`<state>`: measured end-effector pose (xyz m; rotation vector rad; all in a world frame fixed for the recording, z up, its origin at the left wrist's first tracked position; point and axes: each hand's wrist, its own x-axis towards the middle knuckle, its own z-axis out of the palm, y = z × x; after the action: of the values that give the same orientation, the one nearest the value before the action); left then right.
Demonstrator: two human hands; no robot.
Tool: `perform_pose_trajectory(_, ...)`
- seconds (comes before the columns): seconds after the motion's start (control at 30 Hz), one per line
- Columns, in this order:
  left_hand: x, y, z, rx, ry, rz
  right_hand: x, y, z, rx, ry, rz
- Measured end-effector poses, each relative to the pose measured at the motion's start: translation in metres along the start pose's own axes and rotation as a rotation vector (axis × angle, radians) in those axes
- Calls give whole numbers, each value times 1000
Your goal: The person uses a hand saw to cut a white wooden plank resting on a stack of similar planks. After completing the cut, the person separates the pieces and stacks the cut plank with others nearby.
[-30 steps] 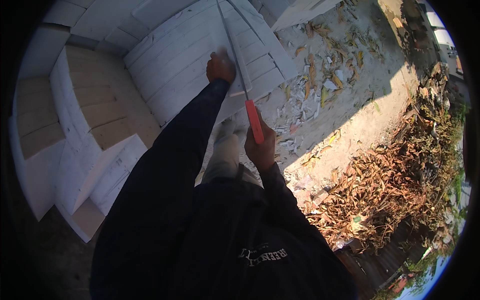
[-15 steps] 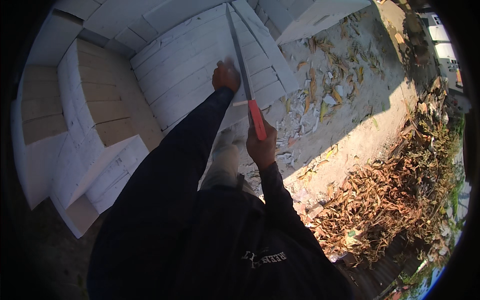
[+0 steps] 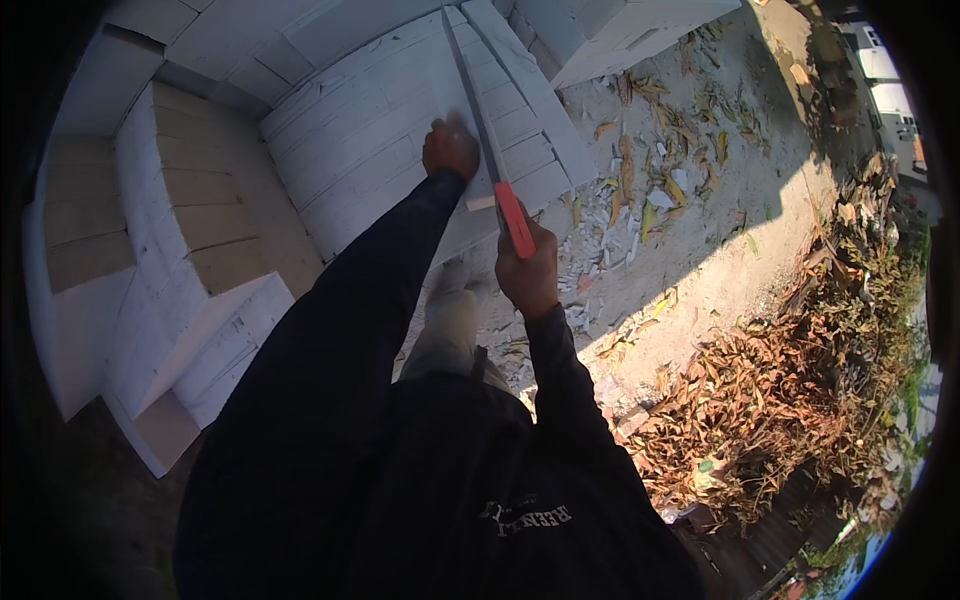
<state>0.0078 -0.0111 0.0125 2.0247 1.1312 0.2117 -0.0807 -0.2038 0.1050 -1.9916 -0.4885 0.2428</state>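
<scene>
My right hand (image 3: 527, 270) is wrapped round the red handle of a handsaw (image 3: 514, 222). Its long, narrow grey blade points away from me, over the white blocks. Just left of the blade my left hand (image 3: 450, 150) looks closed, with curled fingers, low over the pale top of a stack of white blocks (image 3: 345, 150). Its fingertips are blurred, so what they grip does not show. Beside my left wrist, under the blade, the end of a white piece (image 3: 481, 202) sticks out toward me.
More white blocks (image 3: 215, 215) are stacked at the left, and others (image 3: 640, 35) stand at the far right. White scraps and dry leaves (image 3: 650, 200) litter the sandy ground. A heap of brown leaves (image 3: 760, 410) lies in sunlight at the right.
The saw has shifted slightly away from me and to the left, with my right hand on its handle. My left hand stays nearly in place.
</scene>
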Motion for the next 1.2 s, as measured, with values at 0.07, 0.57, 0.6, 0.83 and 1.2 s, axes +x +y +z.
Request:
perform_pose_trajectory(0.07, 3, 3, 2, 38, -27, 10, 2, 4, 2, -2, 13, -16)
perform_pose_trajectory(0.57, -2, -2, 4, -44, 2, -11, 14, 3, 2, -43, -47, -74)
perform_pose_trajectory(0.6, -5, 0, 1, -45, -19, -48, 11, 4, 1, -37, -45, -82)
perform_pose_trajectory(0.83, -19, 13, 7, -156, 32, -248, 14, 4, -8, -97, -85, -74)
perform_pose_trajectory(1.2, -22, 9, 2, -71, -24, -266, -40, 11, -11, -23, -13, 75)
